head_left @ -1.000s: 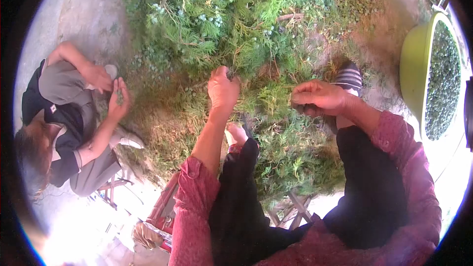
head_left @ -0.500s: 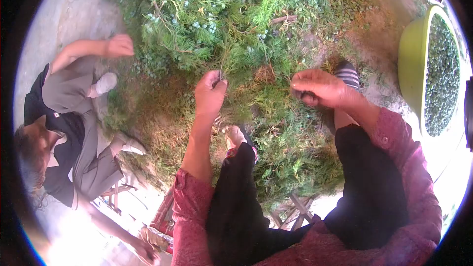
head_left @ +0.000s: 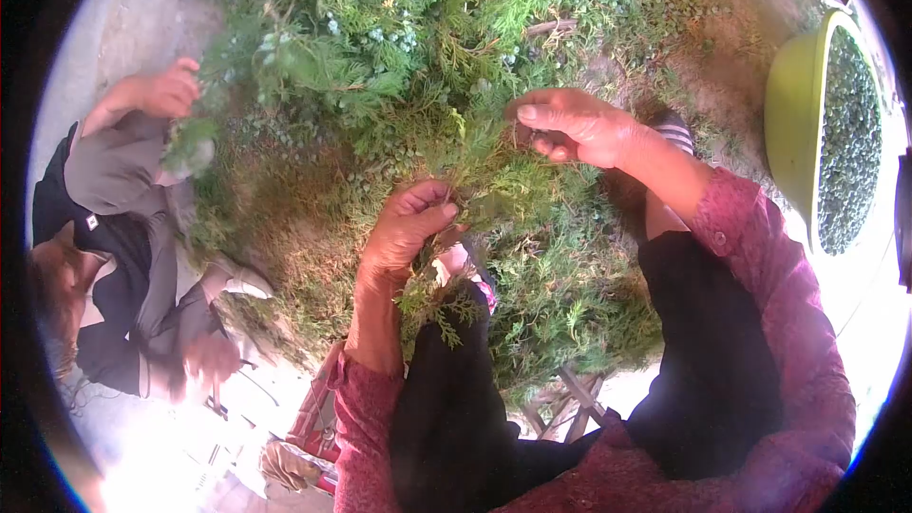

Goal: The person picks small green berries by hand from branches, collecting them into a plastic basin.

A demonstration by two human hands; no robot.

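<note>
My left hand (head_left: 408, 226) is closed in a pinch on the stem of a green cypress sprig (head_left: 439, 312). Part of its foliage hangs below the wrist, over my dark trouser leg. Up and to the right, my right hand (head_left: 575, 128) is curled with thumb and fingers bent inward, close to feathery green foliage. What lies between its fingers is too small and dark to make out. Under and beyond both hands spreads a heap of cut cypress branches (head_left: 380, 66) bearing pale blue-green cones.
At the right stands a yellow-green tub (head_left: 796, 123) filled with small green cones. A co-worker (head_left: 114, 256) sits at the left, one hand (head_left: 171, 87) raised beside a blurred branch. Crossed wooden stool legs (head_left: 579, 399) show beneath me, and my feet rest among the branches.
My left hand has moved down, and a sprig now shows hanging below it. My right hand has moved up and left. The co-worker's raised hand has shifted left, with a blurred branch near it.
</note>
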